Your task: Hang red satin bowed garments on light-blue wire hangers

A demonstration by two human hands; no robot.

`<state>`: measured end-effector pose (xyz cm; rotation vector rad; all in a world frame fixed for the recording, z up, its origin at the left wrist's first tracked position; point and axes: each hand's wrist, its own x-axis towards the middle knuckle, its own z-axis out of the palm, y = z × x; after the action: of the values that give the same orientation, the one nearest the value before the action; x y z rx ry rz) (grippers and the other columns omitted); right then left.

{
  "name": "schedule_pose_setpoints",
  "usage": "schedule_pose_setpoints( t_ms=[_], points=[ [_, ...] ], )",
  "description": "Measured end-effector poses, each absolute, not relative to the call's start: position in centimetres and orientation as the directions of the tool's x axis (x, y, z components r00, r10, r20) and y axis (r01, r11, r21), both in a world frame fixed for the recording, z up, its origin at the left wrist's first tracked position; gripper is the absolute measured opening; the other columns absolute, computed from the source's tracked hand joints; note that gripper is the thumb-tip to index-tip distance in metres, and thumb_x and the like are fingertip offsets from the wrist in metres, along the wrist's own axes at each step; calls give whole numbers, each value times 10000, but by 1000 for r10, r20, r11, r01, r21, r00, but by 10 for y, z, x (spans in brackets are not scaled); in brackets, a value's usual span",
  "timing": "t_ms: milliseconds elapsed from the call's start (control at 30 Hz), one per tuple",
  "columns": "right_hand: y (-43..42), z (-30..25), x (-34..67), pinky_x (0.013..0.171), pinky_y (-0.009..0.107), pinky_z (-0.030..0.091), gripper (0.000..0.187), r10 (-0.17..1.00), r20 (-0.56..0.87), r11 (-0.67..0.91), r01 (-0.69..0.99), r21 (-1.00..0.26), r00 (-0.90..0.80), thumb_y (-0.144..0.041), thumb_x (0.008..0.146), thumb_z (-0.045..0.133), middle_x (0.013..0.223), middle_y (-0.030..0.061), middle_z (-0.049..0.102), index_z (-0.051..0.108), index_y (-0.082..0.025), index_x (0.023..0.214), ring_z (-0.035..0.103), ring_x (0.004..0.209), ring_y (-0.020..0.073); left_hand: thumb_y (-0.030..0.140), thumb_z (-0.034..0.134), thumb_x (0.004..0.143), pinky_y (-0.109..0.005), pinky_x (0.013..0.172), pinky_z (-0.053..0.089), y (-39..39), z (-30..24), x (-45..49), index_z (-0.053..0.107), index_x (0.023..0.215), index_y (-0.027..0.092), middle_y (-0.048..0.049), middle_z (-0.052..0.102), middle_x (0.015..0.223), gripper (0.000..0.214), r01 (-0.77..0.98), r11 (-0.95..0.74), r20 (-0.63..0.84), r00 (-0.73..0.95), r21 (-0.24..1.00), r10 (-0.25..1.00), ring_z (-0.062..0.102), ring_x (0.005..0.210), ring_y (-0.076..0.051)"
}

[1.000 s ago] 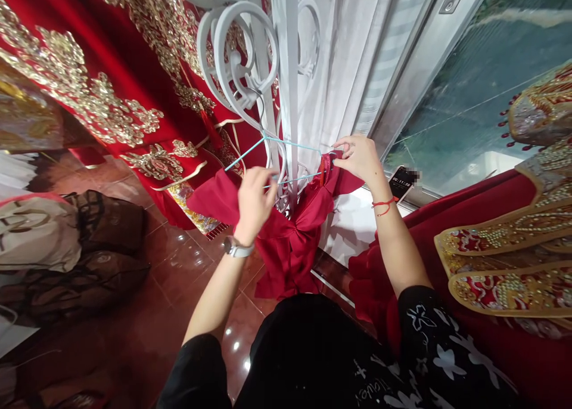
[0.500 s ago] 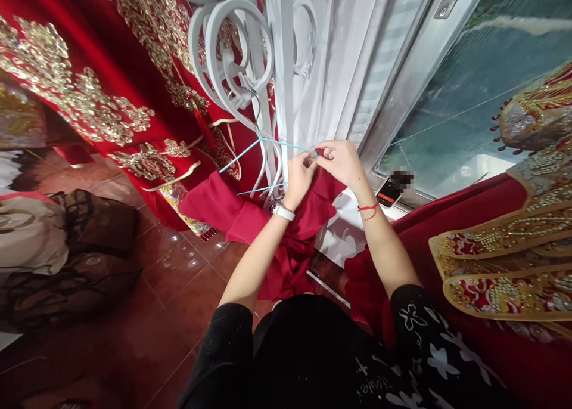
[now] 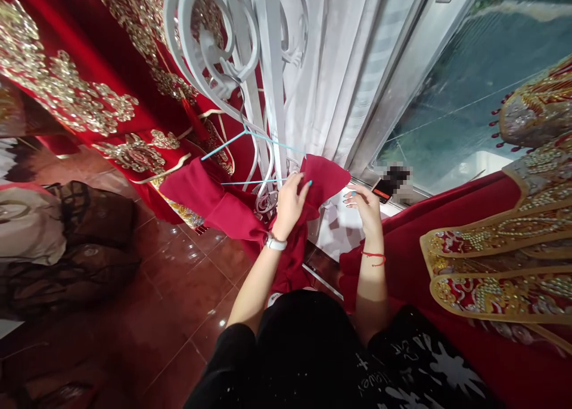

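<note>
While hands (image 3: 289,207) are apart, left's hold unclear, right (image 3: 364,211) loosely spread | white frame (image 3: 267,51) backs garment (image 3: 235,215) | phone (image 3: 382,193) nearby

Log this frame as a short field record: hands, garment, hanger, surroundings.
Left hand: wearing a watch, at the garment's right-hand part; grip unclear
Right hand: apart from the garment, fingers loosely bent, wearing a red bracelet; nothing visibly held
Garment: crimson, draped on the hanger
Hanger: light blue, hook at the white scrollwork
Left side: sequined red garment
Right side: beaded red garment, phone
</note>
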<state>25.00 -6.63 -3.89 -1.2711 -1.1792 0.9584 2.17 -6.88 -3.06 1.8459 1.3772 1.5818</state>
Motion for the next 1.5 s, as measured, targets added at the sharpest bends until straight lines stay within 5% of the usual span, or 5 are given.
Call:
schedule_pose_setpoints(
  t_ms=[300, 567, 767, 933, 1500],
  points=[
    [-75, -58, 260, 605, 297, 511, 311, 995, 53, 47, 76, -996, 81, -375, 658, 620, 756, 15, 725, 731, -229, 909, 668, 662, 180, 363, 682, 985, -372, 933, 570, -38, -20, 8, 764, 979, 181, -104, 776, 1054, 199, 306, -471, 488, 23, 827, 872, 722, 985, -235],
    [-73, -66, 234, 700, 338, 592, 422, 975, 186, 163, 177, -971, 123, -431, 798, 636, 1001, 74, 722, 685, -219, 1160, 697, 796, 193, 304, 549, 1021, -348, 915, 597, -138, -4, -79, 719, 1124, 188, -94, 747, 1127, 230, 482, -392, 607, -461, 784, 647, 717, 1013, -193],
    [-65, -6, 158, 1178, 593, 471, 641, 774, 612, 464, 511, -724, 164, -384, 917, 650, 1457, 159, 533, 461, -242, 1512, 531, 1384, 314, 215, 825, 756, -560, 1281, 337, -126, 8, -125, 585, 1376, 199, -146, 578, 1468, 664, 790, -44, 689, -504, 611, 522, 477, 1451, -352],
    [-30, 7, 116, 1160, 774, 365, 469, 821, 566, 307, 779, -547, 74, -270, 948, 634, 1527, 181, 469, 584, -264, 1414, 378, 1478, 446, 178, 743, 825, -632, 1301, 276, -93, 4, -140, 563, 1397, 187, -179, 525, 1519, 599, 794, 63, 596, -504, 605, 626, 428, 1504, -397],
    [-26, 30, 149, 911, 439, 524, 501, 881, 461, 308, 870, -384, -108, -44, 909, 461, 997, 102, 708, 677, -220, 1325, 673, 942, 257, 137, 599, 947, -610, 1279, 374, -118, 28, -146, 599, 1415, 183, -175, 584, 1517, 471, 822, 182, 506, -490, 540, 710, 490, 1485, -386]
  ],
)
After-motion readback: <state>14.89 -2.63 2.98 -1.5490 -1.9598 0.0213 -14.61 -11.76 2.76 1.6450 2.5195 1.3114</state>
